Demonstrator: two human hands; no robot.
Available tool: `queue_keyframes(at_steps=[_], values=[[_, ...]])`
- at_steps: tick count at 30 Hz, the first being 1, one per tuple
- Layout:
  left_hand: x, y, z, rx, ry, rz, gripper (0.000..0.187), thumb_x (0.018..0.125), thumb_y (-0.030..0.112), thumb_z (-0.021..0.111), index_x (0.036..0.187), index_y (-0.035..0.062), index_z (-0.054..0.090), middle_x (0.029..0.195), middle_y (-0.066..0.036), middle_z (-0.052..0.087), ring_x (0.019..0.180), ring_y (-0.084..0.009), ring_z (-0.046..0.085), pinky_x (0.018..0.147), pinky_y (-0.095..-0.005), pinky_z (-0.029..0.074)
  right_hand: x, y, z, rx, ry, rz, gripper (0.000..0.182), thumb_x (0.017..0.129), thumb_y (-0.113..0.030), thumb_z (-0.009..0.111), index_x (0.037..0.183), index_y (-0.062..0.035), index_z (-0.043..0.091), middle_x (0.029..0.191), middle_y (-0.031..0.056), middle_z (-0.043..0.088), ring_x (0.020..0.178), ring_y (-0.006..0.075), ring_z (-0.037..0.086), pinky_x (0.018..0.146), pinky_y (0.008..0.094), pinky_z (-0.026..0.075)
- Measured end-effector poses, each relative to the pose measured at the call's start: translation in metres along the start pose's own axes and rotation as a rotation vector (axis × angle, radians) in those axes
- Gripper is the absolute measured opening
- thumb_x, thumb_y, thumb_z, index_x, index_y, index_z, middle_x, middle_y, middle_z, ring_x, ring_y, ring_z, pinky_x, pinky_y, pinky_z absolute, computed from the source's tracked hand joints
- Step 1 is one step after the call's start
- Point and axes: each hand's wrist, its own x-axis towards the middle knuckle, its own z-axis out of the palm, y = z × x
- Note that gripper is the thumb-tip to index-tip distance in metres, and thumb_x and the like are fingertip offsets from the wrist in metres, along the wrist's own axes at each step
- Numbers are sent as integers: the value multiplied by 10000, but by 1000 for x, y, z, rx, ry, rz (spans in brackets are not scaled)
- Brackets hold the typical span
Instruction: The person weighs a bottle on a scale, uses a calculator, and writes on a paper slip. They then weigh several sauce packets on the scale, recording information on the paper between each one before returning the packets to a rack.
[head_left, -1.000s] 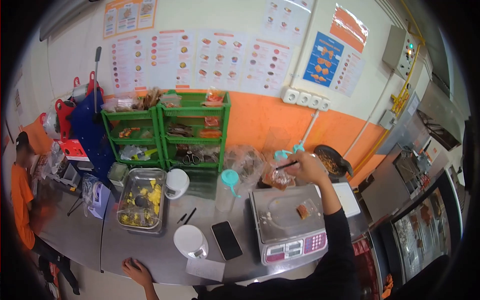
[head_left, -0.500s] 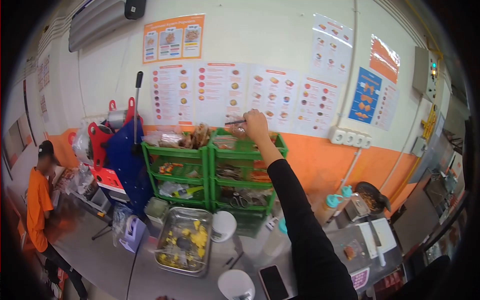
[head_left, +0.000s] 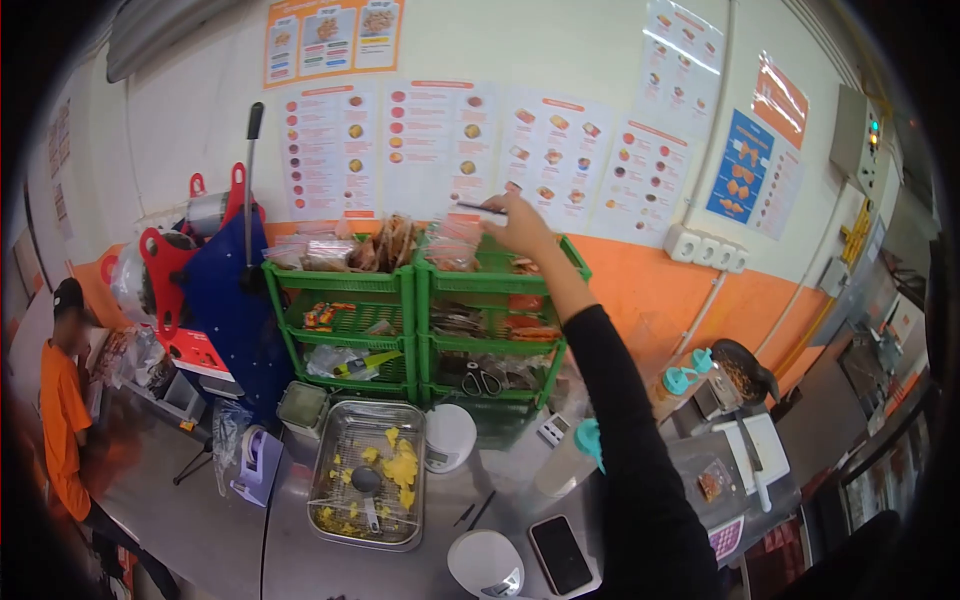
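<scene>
Stretched out over the top tier of a green plastic rack (head_left: 490, 288), my right hand (head_left: 522, 228) has a dark pen (head_left: 480, 208) gripped in its fingers, pointing left. Clear zip bags (head_left: 452, 246) stand upright in that tier, just below and left of the hand. More packed bags (head_left: 325, 250) fill the neighbouring tier on the left. Lower tiers hold sachets and a pair of scissors (head_left: 481, 380). My left hand is out of view.
On the steel table (head_left: 235, 540) are a metal tray (head_left: 417, 520) with yellow food pieces and a scoop (head_left: 367, 483), white scales (head_left: 452, 437), a phone (head_left: 561, 555) and a squeeze bottle (head_left: 565, 465). A person in orange (head_left: 62, 420) stands far left.
My right hand has lifted slightly from the top tier, pen still in its fingers. Bags formerly under it now show more clearly. The camera view has shifted a little.
</scene>
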Motion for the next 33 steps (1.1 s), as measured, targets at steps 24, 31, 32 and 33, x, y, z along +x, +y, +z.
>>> queue_keyframes(at_steps=[24,31,32,33], values=[[-42,-51,34,96,-82,-33,327,947,236,473,1132,-33,500,1152,-211,481,1074,-386,465,932,-488,376,-566,89,-361,-257,-551,1339,419,598,-384,817,800,-30,721,823,153,710,775,265,687,717,348,533],[-45,-46,36,-34,-40,-104,306,915,192,499,1122,-33,498,1169,-217,475,1107,-391,448,927,-483,372,-540,85,-344,-92,-598,1041,253,665,-267,769,788,-52,720,739,110,693,692,223,656,668,330,516],[-44,-44,34,-19,-16,-81,313,914,206,497,1114,-35,493,1136,-214,480,1079,-390,456,914,-481,374,-518,73,-348,3,-607,973,246,671,-260,762,788,-48,715,734,108,688,688,219,648,667,328,511],[-45,-42,33,-19,-14,-93,309,911,205,500,1105,-35,493,1128,-211,481,1074,-389,458,912,-479,374,-491,62,-351,28,-627,828,242,679,-250,753,794,-43,708,721,101,676,675,209,632,658,328,500]])
